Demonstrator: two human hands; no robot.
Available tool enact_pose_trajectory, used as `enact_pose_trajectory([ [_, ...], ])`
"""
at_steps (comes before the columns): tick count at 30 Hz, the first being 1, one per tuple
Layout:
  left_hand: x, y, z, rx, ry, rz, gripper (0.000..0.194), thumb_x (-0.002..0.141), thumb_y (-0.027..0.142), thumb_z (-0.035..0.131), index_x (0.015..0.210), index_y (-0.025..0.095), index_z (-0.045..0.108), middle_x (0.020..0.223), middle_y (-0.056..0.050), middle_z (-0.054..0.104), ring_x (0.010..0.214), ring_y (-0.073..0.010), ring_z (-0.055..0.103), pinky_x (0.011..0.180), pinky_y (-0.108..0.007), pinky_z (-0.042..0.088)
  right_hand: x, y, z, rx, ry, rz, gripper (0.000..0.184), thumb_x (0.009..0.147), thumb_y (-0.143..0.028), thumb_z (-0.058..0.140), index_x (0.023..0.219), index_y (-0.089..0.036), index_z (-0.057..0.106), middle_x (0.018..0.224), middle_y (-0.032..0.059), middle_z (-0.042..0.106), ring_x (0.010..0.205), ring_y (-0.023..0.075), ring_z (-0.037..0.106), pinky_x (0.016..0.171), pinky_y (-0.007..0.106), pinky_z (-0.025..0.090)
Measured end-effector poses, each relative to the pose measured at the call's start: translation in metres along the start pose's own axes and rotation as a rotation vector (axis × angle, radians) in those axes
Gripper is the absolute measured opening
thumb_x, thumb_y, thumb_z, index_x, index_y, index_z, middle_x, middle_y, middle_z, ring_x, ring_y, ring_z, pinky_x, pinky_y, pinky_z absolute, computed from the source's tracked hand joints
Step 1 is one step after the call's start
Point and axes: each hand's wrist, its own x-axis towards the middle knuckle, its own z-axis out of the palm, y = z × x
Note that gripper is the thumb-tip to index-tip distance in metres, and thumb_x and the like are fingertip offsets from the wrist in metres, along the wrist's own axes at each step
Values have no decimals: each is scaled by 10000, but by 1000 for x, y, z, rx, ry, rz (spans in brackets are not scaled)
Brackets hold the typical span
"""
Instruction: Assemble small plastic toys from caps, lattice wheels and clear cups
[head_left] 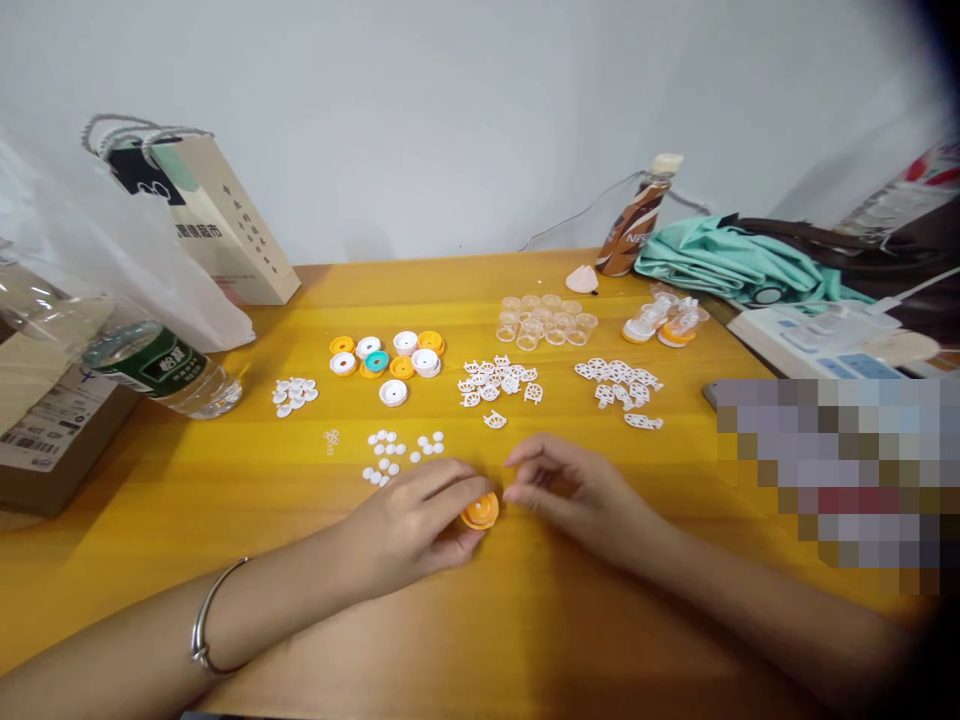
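Observation:
My left hand (416,520) rests on the yellow table (300,500) with its fingers closed round a small round orange cap (481,511). My right hand (581,492) lies just right of the cap, fingertips pinched together and pointing at it; whether anything is in them I cannot make out. A silver bracelet (214,620) sits on my left wrist. Just beyond my left hand lie several tiny white discs (390,455). Beyond my right hand are white gear-like pieces (496,382).
Orange, white and teal caps (390,360) sit mid-table, clear small cups (544,320) behind them, more white pieces (622,385) to the right. A water bottle (161,370), paper bag (210,215) and cardboard box (52,430) stand left. A drink bottle (637,220) and green cloth (735,262) are back right.

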Motion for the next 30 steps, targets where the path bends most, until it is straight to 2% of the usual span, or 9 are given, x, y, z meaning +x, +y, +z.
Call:
enact_pose_trajectory([
  [3, -1, -1, -1, 42, -61, -11, 322, 804, 143, 493, 1125, 144, 510, 1025, -110, 578, 947, -181, 549, 803, -311, 483, 10, -7, -46, -423, 279, -81, 152, 807, -337, 555, 827, -187, 567, 727, 27, 606, 628, 123, 514, 593, 265, 400],
  [6, 0, -1, -3, 32, -108, -6, 339, 800, 161, 498, 1139, 147, 501, 1050, -117, 569, 974, -191, 542, 823, -319, 478, 12, -15, -99, -771, 351, 61, 162, 811, -308, 541, 822, -149, 573, 691, 50, 594, 587, 115, 467, 577, 281, 367],
  [8, 1, 1, -7, 20, -141, -6, 375, 799, 218, 531, 1164, 144, 484, 1063, -123, 565, 984, -202, 539, 834, -327, 476, 7, -17, -124, -854, 270, 171, 181, 796, -332, 552, 800, -151, 566, 683, 43, 583, 607, 110, 485, 581, 277, 356],
  [10, 2, 2, -12, 8, -151, -15, 442, 792, 305, 568, 1190, 142, 465, 1078, -126, 560, 992, -210, 535, 853, -340, 470, 0, -17, -135, -858, 164, 246, 185, 806, -331, 527, 828, -150, 561, 713, 41, 586, 640, 102, 502, 609, 276, 357],
  [12, 5, 2, -16, 13, -123, -37, 461, 798, 348, 567, 1199, 148, 458, 1084, -121, 559, 990, -206, 534, 863, -345, 464, -5, -16, -137, -853, 95, 268, 194, 815, -327, 494, 838, -143, 553, 728, 37, 581, 658, 95, 502, 627, 276, 353],
  [17, 34, -8, -24, 112, -33, -135, 276, 874, 269, 454, 1123, 166, 516, 1032, -91, 571, 959, -184, 541, 845, -336, 462, -4, -8, -134, -894, -23, 281, 161, 804, -279, 480, 887, -152, 533, 755, 26, 582, 653, 101, 507, 619, 260, 357],
  [23, 79, -26, -16, 224, -204, -88, 212, 865, 222, 460, 1043, 153, 552, 989, -81, 549, 903, -177, 545, 807, -316, 458, 3, 1, -133, -920, -99, 254, 148, 767, -309, 504, 802, -172, 549, 703, 37, 602, 605, 140, 530, 559, 250, 384],
  [26, 83, -29, -9, 245, -249, -95, 171, 870, 195, 440, 965, 147, 574, 939, -75, 551, 834, -162, 551, 746, -288, 461, 3, 0, -127, -909, -87, 210, 156, 739, -318, 522, 771, -176, 577, 684, 31, 613, 590, 141, 533, 559, 246, 386],
  [30, 77, -30, -4, 300, -233, -98, 193, 879, 162, 397, 886, 125, 586, 901, -85, 562, 803, -165, 554, 717, -290, 459, 4, -3, -116, -881, -39, 144, 170, 742, -321, 515, 738, -180, 611, 666, 25, 614, 582, 135, 523, 554, 245, 374],
])
